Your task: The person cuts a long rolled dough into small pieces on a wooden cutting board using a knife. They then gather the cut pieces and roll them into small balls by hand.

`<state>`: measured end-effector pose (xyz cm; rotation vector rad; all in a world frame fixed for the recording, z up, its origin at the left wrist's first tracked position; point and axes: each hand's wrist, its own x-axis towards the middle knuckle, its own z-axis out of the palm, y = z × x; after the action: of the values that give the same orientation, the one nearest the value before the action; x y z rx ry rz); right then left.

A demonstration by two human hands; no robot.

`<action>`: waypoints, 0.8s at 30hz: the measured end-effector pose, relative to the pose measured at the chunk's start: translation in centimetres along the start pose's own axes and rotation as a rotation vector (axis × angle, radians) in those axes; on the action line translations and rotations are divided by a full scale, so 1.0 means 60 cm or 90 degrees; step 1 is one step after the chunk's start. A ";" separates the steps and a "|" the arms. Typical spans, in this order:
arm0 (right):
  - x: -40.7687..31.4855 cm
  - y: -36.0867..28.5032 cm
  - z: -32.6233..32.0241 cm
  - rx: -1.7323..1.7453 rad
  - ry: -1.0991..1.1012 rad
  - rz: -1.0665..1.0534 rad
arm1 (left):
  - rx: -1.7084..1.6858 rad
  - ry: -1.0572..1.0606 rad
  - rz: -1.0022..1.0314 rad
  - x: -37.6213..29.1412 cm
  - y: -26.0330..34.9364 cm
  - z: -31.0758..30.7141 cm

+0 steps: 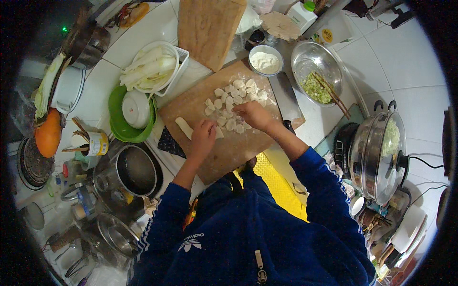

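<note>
On a floured wooden cutting board [229, 157] lie several small pieces of cut dough [234, 92], loosely clustered. My right hand [256, 115] reaches over this cluster with bent fingers, and whether a piece is between the fingertips is hidden. My left hand [205, 137] rests low over the board, its fingers curled. A strip of dough [219, 133] shows at its right side, touching or just under the fingers; I cannot tell which. Left of that hand lies a dough roll [184, 127]. A cleaver [286, 98] lies along the board's right side, its black handle toward me.
A bowl of flour [266, 60] stands at the board's far corner. To the right are a steel bowl [298, 53] with chopped greens and chopsticks, and a lidded electric steamer [368, 161]. Left stand a green basin [116, 123], a cabbage-leaf basket [184, 59] and a sink pot [137, 171].
</note>
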<state>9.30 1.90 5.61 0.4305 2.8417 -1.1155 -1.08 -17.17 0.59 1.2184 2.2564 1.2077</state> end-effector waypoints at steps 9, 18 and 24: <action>-0.067 0.014 0.036 -0.041 0.233 0.077 | 0.320 -0.138 0.117 0.017 0.055 0.056; -0.106 0.032 0.092 -0.079 0.267 0.348 | 0.271 -0.163 0.085 0.033 0.046 0.093; -0.075 0.043 0.120 0.044 0.286 0.295 | 0.048 -0.081 0.134 0.039 0.039 0.107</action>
<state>14.01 -2.24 -0.67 1.4173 2.8029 -1.1292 2.64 -11.19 -1.10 1.5474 2.1418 1.0883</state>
